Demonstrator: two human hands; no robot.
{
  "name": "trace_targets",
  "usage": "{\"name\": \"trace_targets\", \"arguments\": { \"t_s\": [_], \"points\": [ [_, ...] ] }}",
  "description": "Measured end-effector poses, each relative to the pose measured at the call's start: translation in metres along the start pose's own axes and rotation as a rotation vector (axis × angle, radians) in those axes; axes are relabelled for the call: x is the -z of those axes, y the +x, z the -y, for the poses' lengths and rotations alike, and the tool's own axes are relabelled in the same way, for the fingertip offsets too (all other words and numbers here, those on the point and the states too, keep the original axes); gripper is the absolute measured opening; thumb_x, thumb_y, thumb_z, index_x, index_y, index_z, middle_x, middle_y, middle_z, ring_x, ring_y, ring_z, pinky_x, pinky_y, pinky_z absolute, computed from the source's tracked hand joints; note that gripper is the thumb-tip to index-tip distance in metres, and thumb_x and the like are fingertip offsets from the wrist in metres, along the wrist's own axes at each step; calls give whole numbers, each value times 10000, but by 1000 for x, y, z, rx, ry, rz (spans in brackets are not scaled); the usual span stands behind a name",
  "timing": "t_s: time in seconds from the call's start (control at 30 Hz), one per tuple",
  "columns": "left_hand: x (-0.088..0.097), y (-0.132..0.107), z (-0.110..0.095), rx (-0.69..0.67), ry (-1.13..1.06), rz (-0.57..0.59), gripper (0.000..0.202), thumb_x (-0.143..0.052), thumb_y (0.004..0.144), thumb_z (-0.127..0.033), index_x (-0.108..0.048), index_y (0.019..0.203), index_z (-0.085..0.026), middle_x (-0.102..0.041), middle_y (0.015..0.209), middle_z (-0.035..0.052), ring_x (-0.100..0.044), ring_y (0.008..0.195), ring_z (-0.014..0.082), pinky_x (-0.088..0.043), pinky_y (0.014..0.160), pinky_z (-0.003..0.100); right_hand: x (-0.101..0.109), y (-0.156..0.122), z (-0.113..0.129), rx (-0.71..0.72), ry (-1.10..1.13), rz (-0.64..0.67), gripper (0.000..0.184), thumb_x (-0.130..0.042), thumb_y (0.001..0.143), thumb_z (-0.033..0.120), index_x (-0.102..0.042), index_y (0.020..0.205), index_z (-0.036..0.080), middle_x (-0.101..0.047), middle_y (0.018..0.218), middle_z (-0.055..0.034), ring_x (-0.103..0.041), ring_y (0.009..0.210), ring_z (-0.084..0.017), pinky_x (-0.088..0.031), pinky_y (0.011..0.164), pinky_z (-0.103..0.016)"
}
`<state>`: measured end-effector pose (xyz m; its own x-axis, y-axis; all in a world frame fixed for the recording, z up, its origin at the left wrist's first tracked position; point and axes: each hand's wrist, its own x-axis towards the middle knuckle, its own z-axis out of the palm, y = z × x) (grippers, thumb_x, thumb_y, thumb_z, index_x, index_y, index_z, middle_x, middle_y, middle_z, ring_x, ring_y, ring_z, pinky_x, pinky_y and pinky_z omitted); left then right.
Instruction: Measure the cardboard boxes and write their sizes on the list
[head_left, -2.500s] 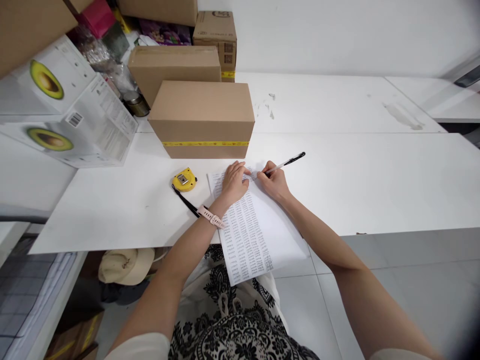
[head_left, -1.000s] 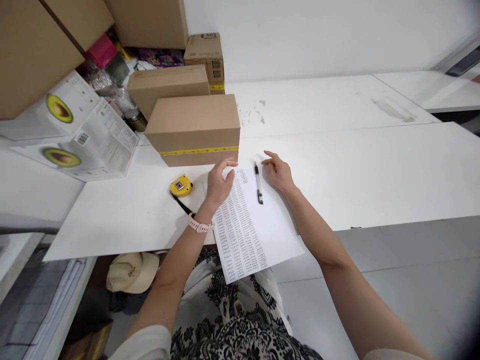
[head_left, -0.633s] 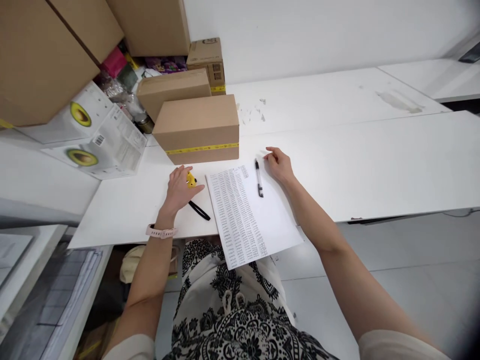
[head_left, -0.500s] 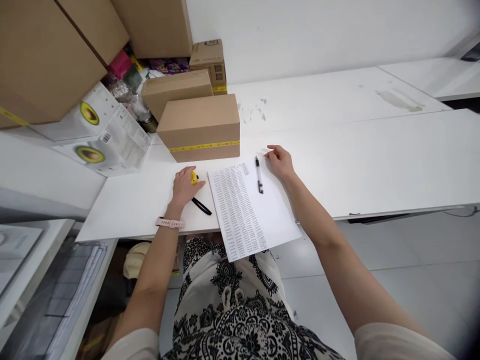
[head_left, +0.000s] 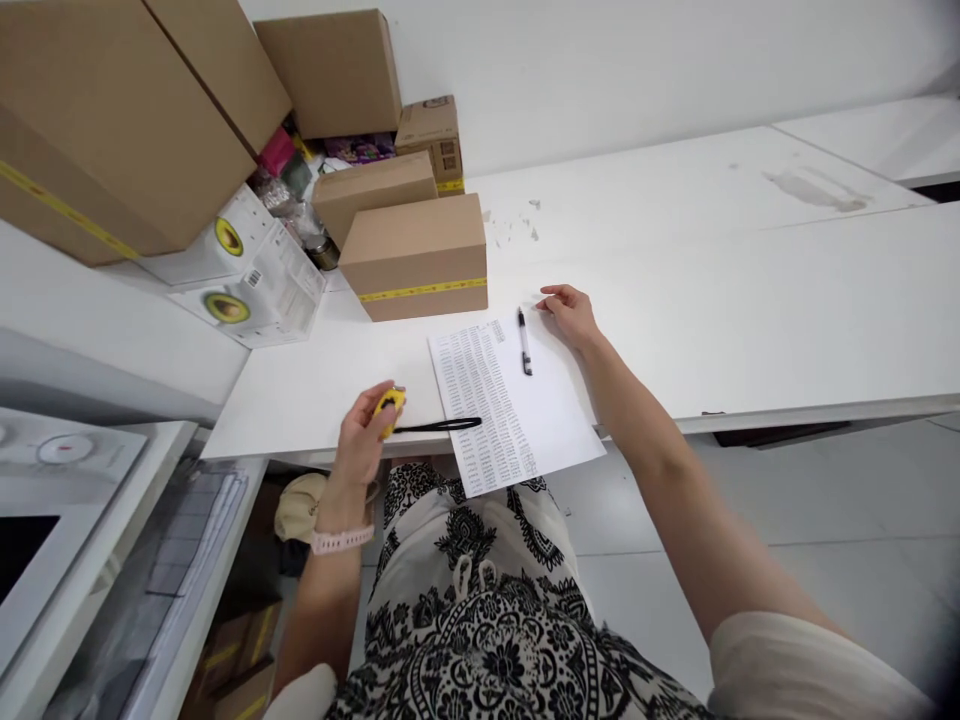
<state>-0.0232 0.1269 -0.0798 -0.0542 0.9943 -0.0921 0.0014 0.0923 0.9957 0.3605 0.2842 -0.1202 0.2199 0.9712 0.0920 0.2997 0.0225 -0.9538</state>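
My left hand [head_left: 365, 435] is closed around a small yellow tape measure [head_left: 390, 408], raised over the table's front edge. Its black wrist strap [head_left: 442, 425] trails right, reaching over the printed sheet [head_left: 559, 430]. That sheet, with columns of small figures I cannot read, hangs partly off the table edge. Across its upper part lies a clear pen [head_left: 524, 342] with black ends. Just right of the pen's tip my right hand [head_left: 571, 316] rests at the sheet's upper right corner, fingers loosely bent and apart, nothing visible in them.
A taped cardboard box [head_left: 420, 262] stands behind the sheet, with a flatter box [head_left: 375, 190] behind it. White avocado-print boxes [head_left: 274, 295] and a large carton [head_left: 112, 120] fill the left. The white table [head_left: 712, 310] stretches right. A white appliance [head_left: 64, 470] sits at lower left.
My left hand has picked the tape measure up off the table and drawn it toward me, its strap swinging over the sheet. The right hand stays by the pen. The view has shifted slightly.
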Motion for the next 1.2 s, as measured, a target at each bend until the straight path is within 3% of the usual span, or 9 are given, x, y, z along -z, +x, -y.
{"name": "trace_targets", "arguments": {
  "t_s": [0.1, 0.17, 0.3, 0.4, 0.5, 0.63, 0.9, 1.0, 1.2],
  "points": [
    [-8, -58, 0, 60, 11, 117, 426, -769, 756, -314, -672, 1164, -240, -701, 1233, 77, -656, 1108, 241, -518, 970, 381, 10, -25, 34, -41, -61, 98, 171, -513, 917, 166, -639, 1005, 90, -692, 923, -131, -578, 791, -153, -501, 815, -369],
    [-15, -91, 2, 93, 46, 262, 420, -756, 774, -316, -665, 1179, -256, -704, 1222, 67, -650, 1111, 253, -520, 963, 393, 13, -66, 60, 6, -71, 173, 93, -600, 906, 196, -664, 899, 129, -684, 890, -95, -572, 788, -157, -499, 793, -366],
    [-22, -132, 2, 151, 65, 503, 520, -783, 788, -374, -588, 1262, -284, -678, 1223, 68, -639, 1124, 267, -510, 975, 405, -1, -191, 99, 254, 63, 668, 155, -586, 975, 344, -664, 932, 216, -682, 914, -43, -610, 809, -164, -516, 712, -342],
    [-21, -145, -1, 129, 62, 604, 568, -787, 803, -365, -540, 1313, -323, -618, 1305, 61, -609, 1182, 264, -487, 1008, 396, -25, -276, 99, 139, 150, 781, 153, -623, 974, 383, -639, 993, 233, -658, 917, -31, -591, 810, -157, -482, 696, -322],
    [-17, -150, -4, 106, 73, 662, 608, -774, 823, -340, -496, 1364, -339, -595, 1303, 60, -599, 1162, 250, -476, 994, 383, -46, -323, 82, -119, 409, 683, 254, -669, 939, 454, -553, 914, 229, -537, 755, 18, -484, 651, -119, -403, 590, -280],
    [-13, -149, -5, 122, 104, 722, 654, -785, 797, -302, -470, 1370, -324, -610, 1212, 49, -610, 1081, 235, -480, 953, 377, -56, -341, 70, -297, 595, 620, 363, -741, 870, 505, -500, 874, 234, -465, 724, 45, -415, 591, -102, -365, 538, -258],
    [-14, -155, -3, 77, 73, 799, 597, -772, 800, -259, -522, 1337, -333, -590, 1321, 44, -569, 1241, 253, -434, 1074, 389, -58, -349, 74, -342, 654, 623, 465, -856, 759, 446, -450, 787, 219, -450, 728, 44, -372, 638, -100, -288, 577, -258],
    [-8, -157, -6, 126, 132, 820, 567, -757, 798, -259, -552, 1324, -321, -614, 1288, 48, -599, 1190, 260, -460, 1034, 394, -59, -354, 74, -360, 704, 607, 486, -855, 763, 417, -412, 748, 220, -426, 703, 55, -337, 600, -89, -268, 552, -255],
    [30, -137, -8, 202, 227, 872, 460, -724, 836, -372, -635, 1276, -273, -660, 1065, 50, -626, 891, 218, -505, 788, 343, -18, -339, 78, -311, 771, 494, 436, -769, 833, 481, -433, 692, 240, -362, 562, 77, -229, 464, -85, -178, 437, -252]
  ]
}}
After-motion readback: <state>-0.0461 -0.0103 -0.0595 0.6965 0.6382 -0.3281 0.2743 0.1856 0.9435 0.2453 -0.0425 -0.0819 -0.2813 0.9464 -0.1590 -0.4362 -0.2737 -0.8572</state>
